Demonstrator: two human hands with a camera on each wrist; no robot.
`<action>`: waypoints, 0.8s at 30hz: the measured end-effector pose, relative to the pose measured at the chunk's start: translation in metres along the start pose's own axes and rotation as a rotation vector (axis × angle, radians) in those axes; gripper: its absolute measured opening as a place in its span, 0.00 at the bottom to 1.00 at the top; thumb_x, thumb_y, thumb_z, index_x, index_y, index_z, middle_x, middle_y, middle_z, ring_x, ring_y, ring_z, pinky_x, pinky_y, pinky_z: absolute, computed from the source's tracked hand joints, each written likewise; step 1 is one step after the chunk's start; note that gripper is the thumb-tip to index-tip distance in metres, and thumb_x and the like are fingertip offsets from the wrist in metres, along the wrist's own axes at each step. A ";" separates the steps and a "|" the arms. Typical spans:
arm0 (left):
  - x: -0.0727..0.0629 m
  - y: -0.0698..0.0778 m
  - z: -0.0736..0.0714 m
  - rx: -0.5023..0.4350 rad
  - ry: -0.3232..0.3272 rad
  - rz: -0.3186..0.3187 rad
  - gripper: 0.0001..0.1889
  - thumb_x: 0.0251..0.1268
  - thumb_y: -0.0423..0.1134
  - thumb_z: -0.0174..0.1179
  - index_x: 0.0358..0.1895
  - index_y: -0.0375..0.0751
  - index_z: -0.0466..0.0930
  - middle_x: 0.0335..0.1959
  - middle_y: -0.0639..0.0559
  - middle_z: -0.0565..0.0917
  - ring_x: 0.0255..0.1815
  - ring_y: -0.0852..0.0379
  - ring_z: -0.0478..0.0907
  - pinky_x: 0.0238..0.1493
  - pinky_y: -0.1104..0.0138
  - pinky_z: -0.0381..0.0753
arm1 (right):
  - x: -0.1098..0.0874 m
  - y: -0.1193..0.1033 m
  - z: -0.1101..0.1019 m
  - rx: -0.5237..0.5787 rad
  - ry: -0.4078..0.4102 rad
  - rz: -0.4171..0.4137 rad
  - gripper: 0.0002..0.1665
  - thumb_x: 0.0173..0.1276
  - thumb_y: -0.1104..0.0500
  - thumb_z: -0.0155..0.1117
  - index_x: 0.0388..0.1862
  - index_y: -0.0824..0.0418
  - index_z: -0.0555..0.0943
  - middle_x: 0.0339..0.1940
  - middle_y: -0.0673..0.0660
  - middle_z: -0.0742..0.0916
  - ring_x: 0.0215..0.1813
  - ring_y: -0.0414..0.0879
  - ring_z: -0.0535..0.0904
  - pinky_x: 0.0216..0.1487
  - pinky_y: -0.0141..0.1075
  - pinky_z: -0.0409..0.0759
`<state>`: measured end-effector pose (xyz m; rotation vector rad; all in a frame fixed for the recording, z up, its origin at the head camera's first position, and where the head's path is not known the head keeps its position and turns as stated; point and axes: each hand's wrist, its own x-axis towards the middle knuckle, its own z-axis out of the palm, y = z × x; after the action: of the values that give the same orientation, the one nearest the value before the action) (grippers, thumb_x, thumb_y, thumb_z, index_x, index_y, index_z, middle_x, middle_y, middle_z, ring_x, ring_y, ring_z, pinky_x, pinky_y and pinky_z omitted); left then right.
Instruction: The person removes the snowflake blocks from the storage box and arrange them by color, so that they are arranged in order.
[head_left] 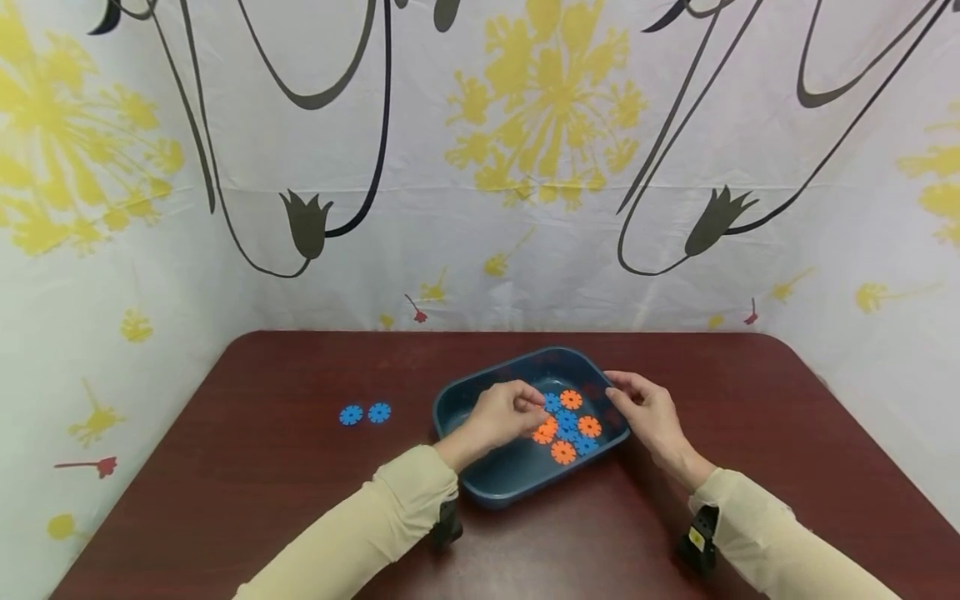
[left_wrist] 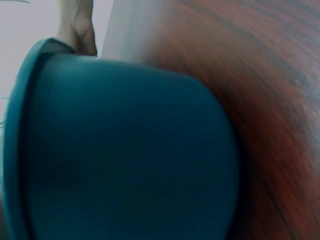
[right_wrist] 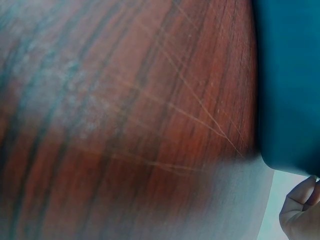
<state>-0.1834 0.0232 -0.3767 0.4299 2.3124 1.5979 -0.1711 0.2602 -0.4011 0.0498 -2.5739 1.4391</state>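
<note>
A dark blue plastic tub (head_left: pixel 517 487) sits at a slant on the table. Inside, towards its right end, lie several notched flower-shaped discs, such as an orange disc (head_left: pixel 563 452) and a blue disc (head_left: pixel 585 445). My left hand (head_left: pixel 504 412) reaches over the near side, its curled fingertips at the discs; whether they pinch one cannot be told. My right hand (head_left: pixel 651 415) grips the tub's right rim, thumb on the edge. In the right wrist view, the right hand (right_wrist: pixel 302 212) shows at the tub's corner. The left wrist view is mostly the tub's outer wall (left_wrist: pixel 130 150).
Two blue discs, a left one (head_left: pixel 351 415) and a right one (head_left: pixel 380 412), lie side by side left of the tub. The dark red wooden table (head_left: pixel 285 500) has rounded far corners. Behind it hangs a patterned cloth (head_left: pixel 450 167).
</note>
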 end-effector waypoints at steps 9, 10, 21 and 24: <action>0.015 0.008 0.025 0.066 -0.064 -0.063 0.11 0.57 0.33 0.66 0.42 0.33 0.82 0.28 0.51 0.83 0.27 0.59 0.82 0.29 0.69 0.82 | 0.003 -0.002 0.000 -0.001 0.012 -0.003 0.19 0.70 0.58 0.56 0.58 0.63 0.76 0.29 0.60 0.76 0.29 0.45 0.71 0.26 0.29 0.71; 0.017 0.008 0.027 0.087 -0.061 -0.066 0.10 0.56 0.33 0.66 0.41 0.33 0.82 0.28 0.52 0.84 0.26 0.61 0.81 0.28 0.70 0.81 | 0.003 -0.001 0.001 0.002 0.011 0.000 0.19 0.70 0.58 0.57 0.57 0.63 0.76 0.29 0.59 0.76 0.29 0.45 0.71 0.26 0.29 0.71; 0.022 0.009 0.049 0.265 -0.043 -0.093 0.09 0.52 0.39 0.70 0.36 0.41 0.84 0.28 0.57 0.80 0.28 0.63 0.74 0.30 0.71 0.77 | 0.002 -0.001 0.001 0.000 0.012 0.017 0.18 0.70 0.59 0.56 0.57 0.62 0.77 0.28 0.57 0.76 0.29 0.44 0.71 0.28 0.28 0.72; 0.022 0.008 0.052 0.279 -0.051 -0.090 0.10 0.51 0.39 0.70 0.36 0.41 0.84 0.29 0.57 0.82 0.28 0.63 0.75 0.31 0.70 0.78 | 0.001 -0.001 0.001 0.006 0.011 0.010 0.18 0.70 0.58 0.56 0.57 0.63 0.77 0.28 0.58 0.77 0.29 0.45 0.72 0.28 0.29 0.72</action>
<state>-0.1817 0.0791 -0.3880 0.4153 2.4854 1.2138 -0.1724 0.2592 -0.4003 0.0289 -2.5643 1.4471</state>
